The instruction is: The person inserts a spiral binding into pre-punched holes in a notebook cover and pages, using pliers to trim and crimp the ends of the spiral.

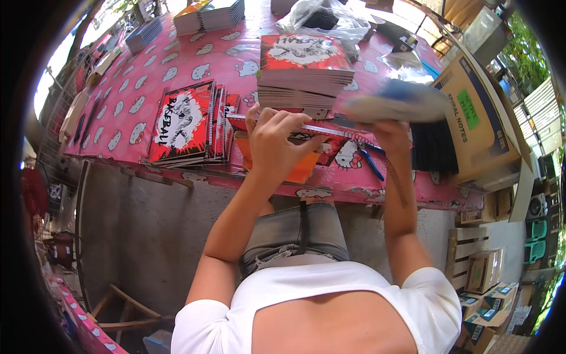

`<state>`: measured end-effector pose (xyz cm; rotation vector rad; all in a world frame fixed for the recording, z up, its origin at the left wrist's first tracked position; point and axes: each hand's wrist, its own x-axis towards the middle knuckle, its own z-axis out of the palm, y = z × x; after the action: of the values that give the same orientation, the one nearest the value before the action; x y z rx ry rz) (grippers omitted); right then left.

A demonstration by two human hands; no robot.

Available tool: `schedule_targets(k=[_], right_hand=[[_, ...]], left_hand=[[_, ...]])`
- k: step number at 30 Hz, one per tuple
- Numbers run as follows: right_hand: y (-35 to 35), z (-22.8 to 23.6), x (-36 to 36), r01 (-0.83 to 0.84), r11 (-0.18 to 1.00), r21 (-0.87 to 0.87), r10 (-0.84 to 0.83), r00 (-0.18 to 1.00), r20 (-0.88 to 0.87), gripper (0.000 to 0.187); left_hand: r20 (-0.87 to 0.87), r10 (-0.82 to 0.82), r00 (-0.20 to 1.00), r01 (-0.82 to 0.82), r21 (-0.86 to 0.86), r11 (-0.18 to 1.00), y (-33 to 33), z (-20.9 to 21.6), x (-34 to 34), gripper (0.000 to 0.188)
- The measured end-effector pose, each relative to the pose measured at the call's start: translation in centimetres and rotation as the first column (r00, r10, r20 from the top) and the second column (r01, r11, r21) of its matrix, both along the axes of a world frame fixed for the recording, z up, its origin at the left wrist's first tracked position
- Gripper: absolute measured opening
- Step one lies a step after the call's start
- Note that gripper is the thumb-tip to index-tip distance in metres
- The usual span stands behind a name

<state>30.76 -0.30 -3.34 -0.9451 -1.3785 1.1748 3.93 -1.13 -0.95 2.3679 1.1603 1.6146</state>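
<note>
My left hand is at the table's near side, fingers bent over the upper edge of a tilted spiral notebook and thumb toward its coil. Orange and red-black surfaces show below that hand; which layers belong to the notebook is unclear. My right hand is at the notebook's right end, closed under a blue-and-beige thing smeared by motion, its kind unclear. A blue pen lies near the right forearm. Just beyond the left hand stands a thick stack of red-covered notebooks.
Overlapping red notebooks lie left on the pink patterned tablecloth. More stacks of notebooks stand at the back, beside a clear plastic bag. A cardboard box and something black border the right side.
</note>
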Motion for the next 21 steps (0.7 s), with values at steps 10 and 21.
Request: schedule_targets(k=[10,21], right_hand=[[0.3,4.2,-4.1,-0.012,0.981,0.196,-0.133,0.693,0.708,0.048],[1.7,2.8,-5.6,-0.084,0.996,0.016,0.078,0.975,0.208,0.041]], left_hand=[[-0.029,-0.001,1.000,-0.001,-0.073,0.997,0.0,-0.5,-0.8,0.035],[-0.142,0.196,0.970,-0.213,-0.120,0.970,0.1,0.3,-4.4,0.046]])
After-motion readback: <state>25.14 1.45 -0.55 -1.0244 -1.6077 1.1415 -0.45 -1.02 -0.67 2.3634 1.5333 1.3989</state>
